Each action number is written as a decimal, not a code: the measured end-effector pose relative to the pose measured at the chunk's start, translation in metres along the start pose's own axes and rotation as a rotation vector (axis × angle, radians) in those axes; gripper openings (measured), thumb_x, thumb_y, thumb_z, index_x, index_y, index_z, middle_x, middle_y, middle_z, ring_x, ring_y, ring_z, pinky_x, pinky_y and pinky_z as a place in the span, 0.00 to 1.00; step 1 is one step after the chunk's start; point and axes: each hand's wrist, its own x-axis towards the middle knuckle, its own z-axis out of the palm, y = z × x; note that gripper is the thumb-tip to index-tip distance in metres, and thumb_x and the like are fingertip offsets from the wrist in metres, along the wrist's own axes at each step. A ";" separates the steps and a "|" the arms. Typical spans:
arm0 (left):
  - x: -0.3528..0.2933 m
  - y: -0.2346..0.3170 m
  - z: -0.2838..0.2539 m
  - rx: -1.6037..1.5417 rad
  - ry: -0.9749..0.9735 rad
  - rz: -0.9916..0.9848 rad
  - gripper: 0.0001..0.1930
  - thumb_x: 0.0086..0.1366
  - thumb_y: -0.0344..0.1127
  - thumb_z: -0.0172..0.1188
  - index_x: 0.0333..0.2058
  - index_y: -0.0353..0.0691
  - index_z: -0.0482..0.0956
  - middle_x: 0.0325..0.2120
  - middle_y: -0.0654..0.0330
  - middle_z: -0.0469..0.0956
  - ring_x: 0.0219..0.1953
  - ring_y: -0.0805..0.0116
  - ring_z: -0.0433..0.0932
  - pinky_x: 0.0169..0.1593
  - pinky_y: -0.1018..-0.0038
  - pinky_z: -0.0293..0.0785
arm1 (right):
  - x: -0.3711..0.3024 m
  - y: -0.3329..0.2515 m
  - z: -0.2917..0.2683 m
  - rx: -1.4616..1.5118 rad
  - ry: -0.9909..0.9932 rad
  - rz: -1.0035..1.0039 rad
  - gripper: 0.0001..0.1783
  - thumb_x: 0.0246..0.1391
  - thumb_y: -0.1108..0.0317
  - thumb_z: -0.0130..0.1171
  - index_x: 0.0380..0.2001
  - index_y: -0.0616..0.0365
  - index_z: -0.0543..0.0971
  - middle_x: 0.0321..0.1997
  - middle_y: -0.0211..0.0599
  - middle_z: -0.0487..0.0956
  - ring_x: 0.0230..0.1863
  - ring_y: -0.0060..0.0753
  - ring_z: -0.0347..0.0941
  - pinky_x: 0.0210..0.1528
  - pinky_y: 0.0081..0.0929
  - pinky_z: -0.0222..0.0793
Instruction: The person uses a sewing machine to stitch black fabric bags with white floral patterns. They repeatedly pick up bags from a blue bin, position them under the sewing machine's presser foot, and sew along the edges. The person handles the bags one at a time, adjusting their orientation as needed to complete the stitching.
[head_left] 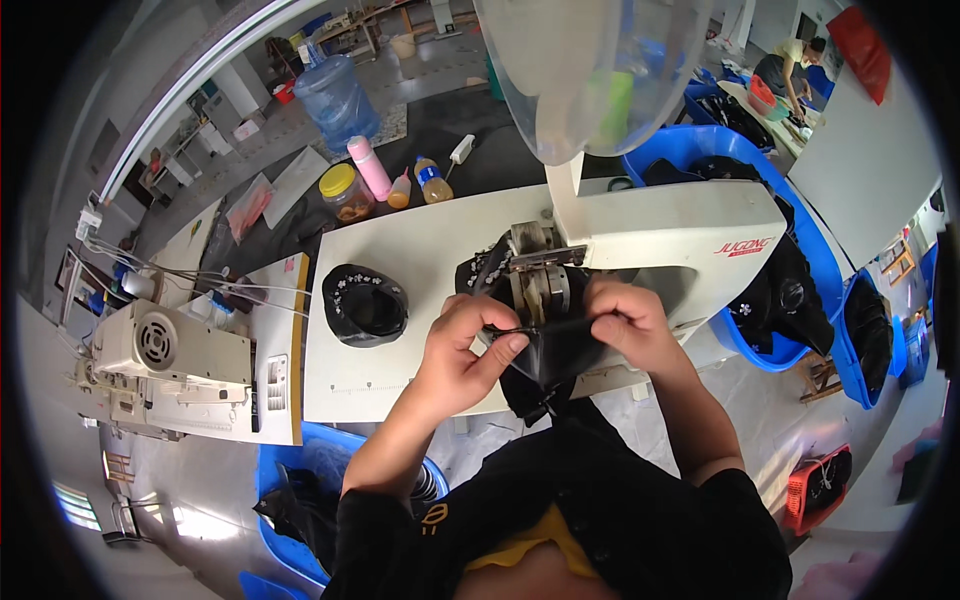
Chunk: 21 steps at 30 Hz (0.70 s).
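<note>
My left hand pinches the left edge of a black fabric piece between thumb and fingers. On its other side my right hand grips the same fabric, so it is stretched between both hands. The fabric lies right at the needle and presser area of a white sewing machine, and part of it hangs below the table edge. Some cloth with small pale flowers shows behind my left hand. Left of that hand, a black round cap-like piece with white flowers rests on the white table.
Behind the table stand a yellow-lidded jar, a pink flask and a drink bottle. Blue tubs of black pieces flank the machine's right. Another sewing machine stands left. A person works far right.
</note>
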 end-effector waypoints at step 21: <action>0.105 -0.080 -0.022 -0.225 -0.253 -0.551 0.22 0.59 0.48 0.61 0.40 0.33 0.78 0.33 0.60 0.79 0.35 0.76 0.74 0.40 0.79 0.69 | 0.057 0.125 -0.027 1.010 0.456 0.222 0.14 0.55 0.67 0.55 0.45 0.58 0.72 0.44 0.32 0.75 0.45 0.26 0.70 0.46 0.27 0.68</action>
